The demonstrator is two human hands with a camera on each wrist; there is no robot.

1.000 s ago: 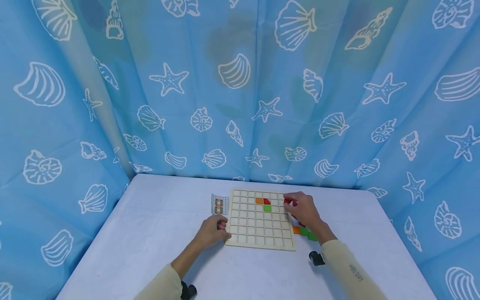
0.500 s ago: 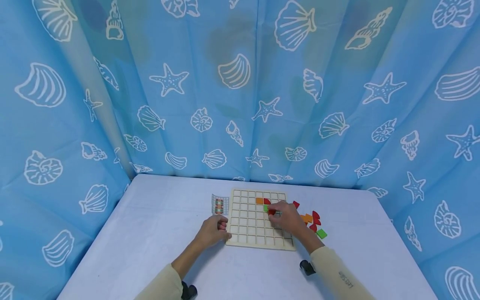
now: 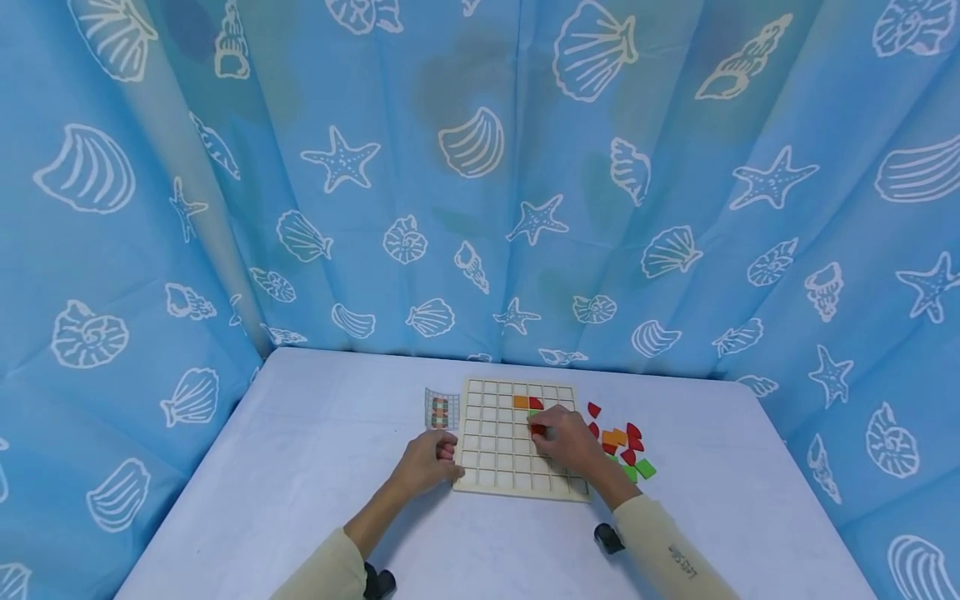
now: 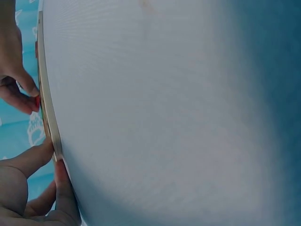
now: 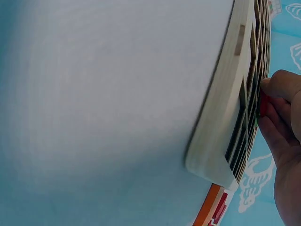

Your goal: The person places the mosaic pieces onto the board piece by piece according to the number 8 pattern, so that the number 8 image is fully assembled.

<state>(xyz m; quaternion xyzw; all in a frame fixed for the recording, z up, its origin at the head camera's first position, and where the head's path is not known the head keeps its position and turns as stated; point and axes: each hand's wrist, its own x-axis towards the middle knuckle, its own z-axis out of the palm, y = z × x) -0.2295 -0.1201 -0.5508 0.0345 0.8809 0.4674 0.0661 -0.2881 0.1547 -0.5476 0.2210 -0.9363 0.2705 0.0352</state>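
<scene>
A wooden grid board lies on the table. In its cells sit an orange tile, a red rounded tile and a green tile, partly covered by the right fingers. My right hand pinches a red tile between thumb and fingers, low over the grid just below the green tile; its full shape is hidden. At the board's left edge, my left hand holds the frame, with the thumb on the rim and a fingertip against its side in the left wrist view.
A patterned card lies just left of the board. Loose red, orange and green tiles are scattered to the board's right. A blue shell-print curtain hangs behind the white table.
My right hand has moved left from the board's right edge to the cells under the green tile, carrying the red tile. The left hand stays at the left edge.
</scene>
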